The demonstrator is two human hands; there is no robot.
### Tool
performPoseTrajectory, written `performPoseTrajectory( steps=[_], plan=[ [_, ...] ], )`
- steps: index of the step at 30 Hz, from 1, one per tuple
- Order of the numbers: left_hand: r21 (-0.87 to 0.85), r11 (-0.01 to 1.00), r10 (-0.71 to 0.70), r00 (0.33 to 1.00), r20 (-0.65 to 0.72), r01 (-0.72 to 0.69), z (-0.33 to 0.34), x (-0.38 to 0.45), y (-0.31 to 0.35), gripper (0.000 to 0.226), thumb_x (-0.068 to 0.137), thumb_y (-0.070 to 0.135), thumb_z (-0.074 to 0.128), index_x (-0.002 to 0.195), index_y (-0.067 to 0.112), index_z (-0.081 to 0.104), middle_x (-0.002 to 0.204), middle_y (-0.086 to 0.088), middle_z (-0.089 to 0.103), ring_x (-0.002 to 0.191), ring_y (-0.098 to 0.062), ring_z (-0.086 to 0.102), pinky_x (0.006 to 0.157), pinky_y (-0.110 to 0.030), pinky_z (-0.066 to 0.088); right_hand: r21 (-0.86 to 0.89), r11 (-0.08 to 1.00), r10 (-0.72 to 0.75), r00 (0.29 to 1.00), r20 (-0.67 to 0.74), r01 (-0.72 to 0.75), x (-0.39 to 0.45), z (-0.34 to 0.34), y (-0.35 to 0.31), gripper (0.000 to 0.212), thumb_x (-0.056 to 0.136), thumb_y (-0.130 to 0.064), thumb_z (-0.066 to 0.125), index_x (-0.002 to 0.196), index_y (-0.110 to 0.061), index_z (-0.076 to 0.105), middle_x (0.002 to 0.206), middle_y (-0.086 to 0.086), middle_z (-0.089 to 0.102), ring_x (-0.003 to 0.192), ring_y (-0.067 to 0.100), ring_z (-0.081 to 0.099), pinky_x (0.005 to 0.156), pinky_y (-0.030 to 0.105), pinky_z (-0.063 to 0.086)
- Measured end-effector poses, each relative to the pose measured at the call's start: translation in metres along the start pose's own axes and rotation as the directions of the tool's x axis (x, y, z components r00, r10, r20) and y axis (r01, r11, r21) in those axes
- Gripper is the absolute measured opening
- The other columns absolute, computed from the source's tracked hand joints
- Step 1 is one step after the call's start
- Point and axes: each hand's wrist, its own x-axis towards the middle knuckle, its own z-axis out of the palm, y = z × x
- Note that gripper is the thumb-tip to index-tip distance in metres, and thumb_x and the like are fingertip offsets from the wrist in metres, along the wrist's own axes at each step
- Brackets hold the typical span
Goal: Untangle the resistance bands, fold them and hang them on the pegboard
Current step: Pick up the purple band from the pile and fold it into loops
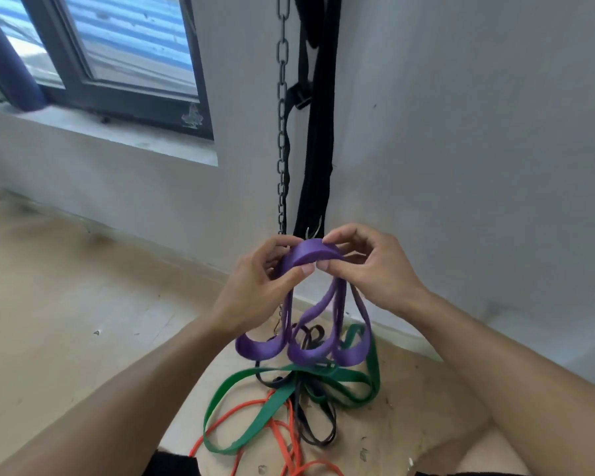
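A purple resistance band (311,255), folded into several hanging loops, is pinched at its top by both hands. My left hand (258,283) grips its left side and my right hand (364,266) grips its right side. The fold sits just below a small metal hook (314,231) at the end of a hanging chain (282,132). On the floor underneath lie a green band (251,400), an orange band (282,438) and a thin black band (310,420), still tangled together.
Black straps (318,132) hang down the white wall (461,132) beside the chain. A dark-framed window (117,56) with a ledge is at upper left. The floor (66,304) is pale wood.
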Motion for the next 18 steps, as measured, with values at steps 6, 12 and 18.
performPoseTrajectory(
  steps=[6, 12, 18],
  plan=[
    [0.443, 0.824, 0.471, 0.862, -0.188, -0.354, -0.010, 0.027, 0.056, 0.041, 0.079, 0.034, 0.085, 0.112, 0.015, 0.070, 0.116, 0.005, 0.068, 0.102, -0.011, 0.067, 0.085, -0.028, 0.057, -0.074, 0.996, -0.059, 0.995, -0.075, 0.053, 0.003, -0.051, -0.069, 0.025, 0.080, -0.021, 0.089, 0.099, -0.032, 0.075, 0.091, -0.016, 0.078, 0.083, 0.006, 0.074, 0.079, 0.023, 0.061],
    [0.357, 0.776, 0.614, 0.751, -0.243, -0.520, 0.000, 0.079, 0.150, 0.015, 0.083, 0.023, 0.082, 0.096, 0.020, 0.075, 0.087, 0.015, 0.070, 0.078, -0.006, 0.068, 0.067, -0.030, 0.059, -0.194, 0.973, -0.172, 0.957, -0.232, 0.128, 0.016, -0.129, -0.136, 0.032, 0.076, -0.028, 0.092, 0.101, -0.029, 0.072, 0.095, -0.011, 0.078, 0.085, 0.008, 0.074, 0.079, 0.023, 0.061],
    [0.307, 0.768, 0.636, 0.724, -0.265, -0.562, 0.014, 0.119, 0.259, 0.014, 0.088, 0.035, 0.073, 0.100, 0.028, 0.072, 0.093, 0.019, 0.068, 0.087, 0.001, 0.065, 0.074, -0.030, 0.060, -0.217, 0.952, -0.291, 0.863, -0.413, 0.217, 0.024, -0.201, -0.202, 0.028, 0.081, -0.024, 0.089, 0.100, -0.021, 0.069, 0.095, -0.003, 0.078, 0.082, 0.009, 0.073, 0.080, 0.028, 0.061]
  ],
)
